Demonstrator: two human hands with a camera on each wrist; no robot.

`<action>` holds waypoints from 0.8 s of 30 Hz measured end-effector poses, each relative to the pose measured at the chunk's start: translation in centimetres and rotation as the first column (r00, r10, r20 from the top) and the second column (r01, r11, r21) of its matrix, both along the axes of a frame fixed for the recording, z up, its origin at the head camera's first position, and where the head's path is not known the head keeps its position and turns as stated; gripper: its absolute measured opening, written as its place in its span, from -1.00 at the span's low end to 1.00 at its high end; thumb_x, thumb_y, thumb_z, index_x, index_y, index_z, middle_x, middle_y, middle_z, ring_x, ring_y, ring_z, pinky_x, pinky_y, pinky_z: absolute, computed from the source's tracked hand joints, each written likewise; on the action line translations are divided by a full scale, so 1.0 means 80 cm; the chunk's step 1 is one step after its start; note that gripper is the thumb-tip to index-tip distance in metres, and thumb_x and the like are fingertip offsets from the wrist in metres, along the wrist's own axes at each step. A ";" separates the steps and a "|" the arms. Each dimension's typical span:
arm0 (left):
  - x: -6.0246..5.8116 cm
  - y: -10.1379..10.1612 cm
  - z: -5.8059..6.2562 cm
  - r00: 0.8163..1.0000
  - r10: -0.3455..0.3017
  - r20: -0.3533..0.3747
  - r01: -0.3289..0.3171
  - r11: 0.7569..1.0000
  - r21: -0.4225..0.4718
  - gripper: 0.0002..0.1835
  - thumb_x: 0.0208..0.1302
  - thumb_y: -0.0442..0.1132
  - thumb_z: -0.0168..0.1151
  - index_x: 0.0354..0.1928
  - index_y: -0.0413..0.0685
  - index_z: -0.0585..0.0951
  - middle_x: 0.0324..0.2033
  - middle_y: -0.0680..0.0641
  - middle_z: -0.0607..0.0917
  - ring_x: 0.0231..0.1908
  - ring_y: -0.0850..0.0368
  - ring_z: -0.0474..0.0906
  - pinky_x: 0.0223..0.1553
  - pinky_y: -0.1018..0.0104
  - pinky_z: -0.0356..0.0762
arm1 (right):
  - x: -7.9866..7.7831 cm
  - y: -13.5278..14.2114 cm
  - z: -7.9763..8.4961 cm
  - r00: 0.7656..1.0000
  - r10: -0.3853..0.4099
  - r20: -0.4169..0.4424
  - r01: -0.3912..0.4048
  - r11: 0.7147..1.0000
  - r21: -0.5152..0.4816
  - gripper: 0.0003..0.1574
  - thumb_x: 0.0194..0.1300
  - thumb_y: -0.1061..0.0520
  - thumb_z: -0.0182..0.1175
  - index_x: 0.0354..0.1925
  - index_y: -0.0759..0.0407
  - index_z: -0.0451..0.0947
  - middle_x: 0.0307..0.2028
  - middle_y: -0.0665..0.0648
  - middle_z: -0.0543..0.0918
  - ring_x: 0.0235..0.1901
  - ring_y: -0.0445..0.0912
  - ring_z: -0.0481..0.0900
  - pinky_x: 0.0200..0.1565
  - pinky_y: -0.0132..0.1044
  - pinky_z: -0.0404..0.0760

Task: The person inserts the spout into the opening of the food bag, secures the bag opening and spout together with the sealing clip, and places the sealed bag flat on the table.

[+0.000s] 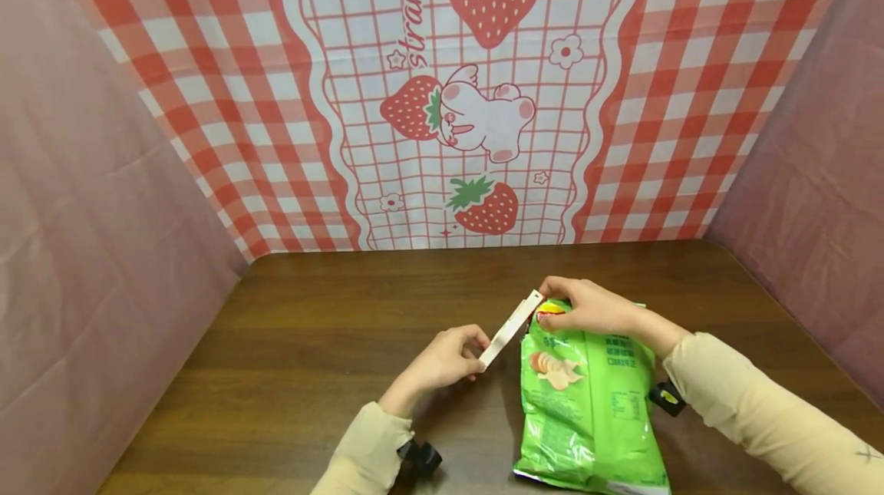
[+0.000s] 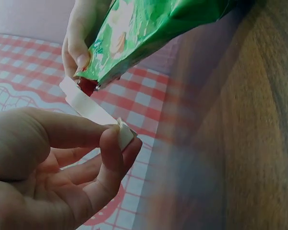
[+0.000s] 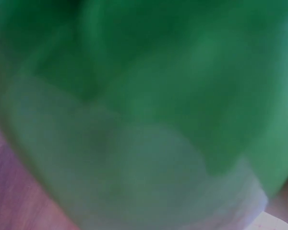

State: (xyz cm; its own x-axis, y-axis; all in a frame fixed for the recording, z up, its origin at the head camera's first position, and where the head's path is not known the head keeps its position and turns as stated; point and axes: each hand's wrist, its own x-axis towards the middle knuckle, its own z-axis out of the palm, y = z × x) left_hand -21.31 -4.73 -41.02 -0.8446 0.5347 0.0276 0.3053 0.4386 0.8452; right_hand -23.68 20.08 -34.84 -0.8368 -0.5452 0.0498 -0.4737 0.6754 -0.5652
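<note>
A green bag of potato chips (image 1: 587, 410) lies on the table at the right in the head view, its printed top corner toward the far side. My right hand (image 1: 590, 309) pinches that top corner between thumb and fingers. A slim white bag clip (image 1: 511, 331) slants between my hands. My left hand (image 1: 445, 359) pinches its near end between thumb and fingertips, while its far end is right at the bag's corner and my right fingertips. In the left wrist view, the clip (image 2: 92, 108) overlaps the bag's red-edged top. Blurred green bag (image 3: 149, 96) fills most of the right wrist view.
The brown wooden table (image 1: 311, 372) extends to the left of the bag. Behind it hangs a red-and-white checked cloth (image 1: 476, 119) with strawberries. Pink cloth walls (image 1: 103, 211) stand on both sides. Black straps (image 1: 419, 455) are on the wrists.
</note>
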 end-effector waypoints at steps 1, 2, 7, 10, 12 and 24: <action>0.001 0.001 0.000 1.000 -0.008 -0.004 0.008 1.000 0.002 -0.78 -0.11 -0.47 0.18 -0.36 -0.07 0.48 -0.62 -0.04 0.57 -0.68 0.16 0.50 -0.72 0.43 0.36 | 0.000 0.000 0.000 1.000 0.000 0.000 0.000 1.000 -0.007 -0.61 -0.03 -0.15 0.20 -0.26 -0.04 0.36 -0.38 -0.11 0.53 -0.47 -0.22 0.39 -0.40 -0.37 0.33; 0.001 0.002 0.000 1.000 -0.014 -0.009 0.014 1.000 0.005 -0.78 -0.11 -0.47 0.17 -0.37 -0.07 0.48 -0.62 -0.04 0.58 -0.69 0.19 0.49 -0.72 0.44 0.36 | 0.000 -0.001 0.001 1.000 -0.006 0.000 0.006 1.000 -0.012 -0.60 -0.04 -0.14 0.21 -0.26 -0.03 0.36 -0.38 -0.10 0.53 -0.49 -0.22 0.39 -0.42 -0.37 0.34; 0.003 0.006 0.000 0.999 -0.027 -0.018 0.028 1.000 0.011 -0.78 -0.10 -0.48 0.14 -0.36 -0.06 0.49 -0.62 -0.03 0.58 -0.69 0.27 0.47 -0.71 0.46 0.34 | -0.001 -0.002 -0.001 0.999 -0.026 0.021 0.027 0.999 -0.030 -0.52 -0.06 -0.08 0.23 -0.19 0.08 0.33 -0.40 -0.03 0.52 -0.59 -0.20 0.33 -0.52 -0.36 0.32; 0.005 0.007 -0.002 0.999 -0.025 -0.027 0.025 1.000 0.009 -0.78 -0.10 -0.47 0.14 -0.36 -0.05 0.49 -0.64 -0.01 0.58 -0.69 0.26 0.48 -0.72 0.45 0.34 | -0.001 -0.003 -0.002 0.998 -0.036 0.046 0.038 0.998 -0.045 -0.46 -0.06 -0.06 0.24 -0.15 0.10 0.28 -0.41 0.00 0.51 -0.60 -0.19 0.34 -0.53 -0.34 0.33; 0.005 0.008 -0.003 0.999 -0.020 -0.030 0.020 1.000 0.009 -0.77 -0.10 -0.47 0.15 -0.36 -0.05 0.50 -0.65 -0.01 0.58 -0.69 0.23 0.49 -0.72 0.45 0.34 | 0.000 -0.004 -0.003 0.998 -0.038 0.055 0.041 0.998 -0.051 -0.45 -0.06 -0.05 0.24 -0.14 0.09 0.26 -0.41 0.01 0.51 -0.59 -0.19 0.36 -0.53 -0.34 0.35; 0.025 0.019 0.027 1.000 0.016 -0.015 -0.014 0.995 0.095 -0.81 -0.03 -0.52 0.07 -0.30 -0.24 0.48 -0.50 -0.21 0.59 -0.58 -0.06 0.52 -0.72 0.48 0.33 | 0.003 -0.007 0.001 0.998 -0.040 0.046 0.042 0.998 -0.044 -0.37 -0.08 -0.11 0.24 -0.06 0.01 0.24 -0.34 -0.05 0.52 -0.48 -0.18 0.42 -0.40 -0.30 0.38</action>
State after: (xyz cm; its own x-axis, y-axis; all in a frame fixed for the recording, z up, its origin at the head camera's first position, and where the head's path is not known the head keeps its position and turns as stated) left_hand -19.34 -3.24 -38.90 -0.8516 0.5163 0.0907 0.3128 0.3616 0.8783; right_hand -23.48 19.53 -34.78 -0.8602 -0.5087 0.0351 -0.4197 0.6673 -0.6153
